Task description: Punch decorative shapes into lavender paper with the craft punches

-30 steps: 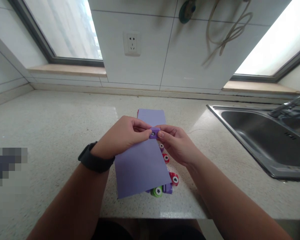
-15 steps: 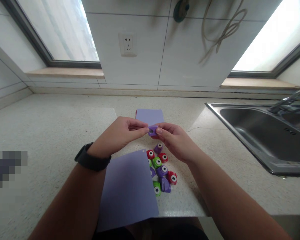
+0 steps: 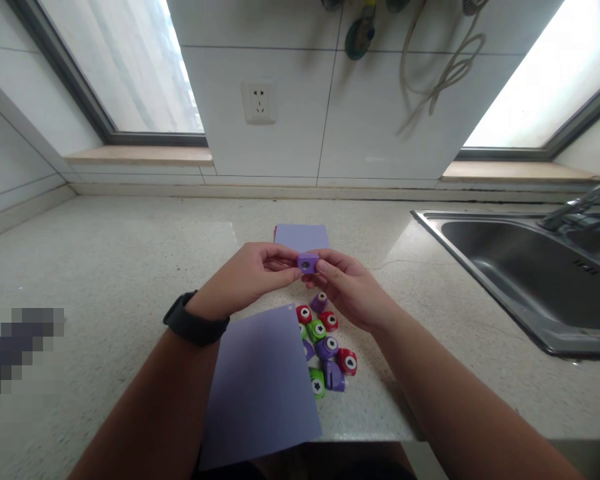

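The left hand (image 3: 245, 280) and right hand (image 3: 347, 290) pinch 1 purple punch (image 3: 308, 263) between fingertips above the counter (image 3: 105, 267), hole facing the camera, apparently for inspection, while the purple sheet (image 3: 260, 387) lies released below.

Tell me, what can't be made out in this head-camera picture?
- Purple punch: pinched by the left hand and right hand; fingers cover its sides, and its cut-out shape is too small to read.
- Pile of small punches: some partly under the purple sheet.
- Purple sheet: near edge hangs past the counter.
- Blurred patch: pixelated.
- Tap: cut off by the right edge.
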The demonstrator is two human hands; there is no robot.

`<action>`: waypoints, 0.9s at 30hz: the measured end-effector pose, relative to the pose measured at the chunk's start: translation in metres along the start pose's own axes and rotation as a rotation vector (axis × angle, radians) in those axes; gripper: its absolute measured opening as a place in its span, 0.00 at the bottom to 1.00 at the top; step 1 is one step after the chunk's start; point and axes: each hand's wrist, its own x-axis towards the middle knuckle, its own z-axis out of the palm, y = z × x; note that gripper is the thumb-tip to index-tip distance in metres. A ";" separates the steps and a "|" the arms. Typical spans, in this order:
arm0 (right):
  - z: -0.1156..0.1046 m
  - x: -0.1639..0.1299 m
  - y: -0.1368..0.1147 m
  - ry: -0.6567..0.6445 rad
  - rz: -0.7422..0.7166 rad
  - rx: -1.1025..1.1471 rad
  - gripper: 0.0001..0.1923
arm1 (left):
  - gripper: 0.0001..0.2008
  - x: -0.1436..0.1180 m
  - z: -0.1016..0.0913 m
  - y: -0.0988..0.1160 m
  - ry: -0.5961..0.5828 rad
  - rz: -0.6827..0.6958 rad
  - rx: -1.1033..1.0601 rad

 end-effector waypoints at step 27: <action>0.021 -0.044 -0.060 -0.298 -0.427 -0.991 0.06 | 0.20 0.004 0.000 -0.010 0.287 0.360 -0.267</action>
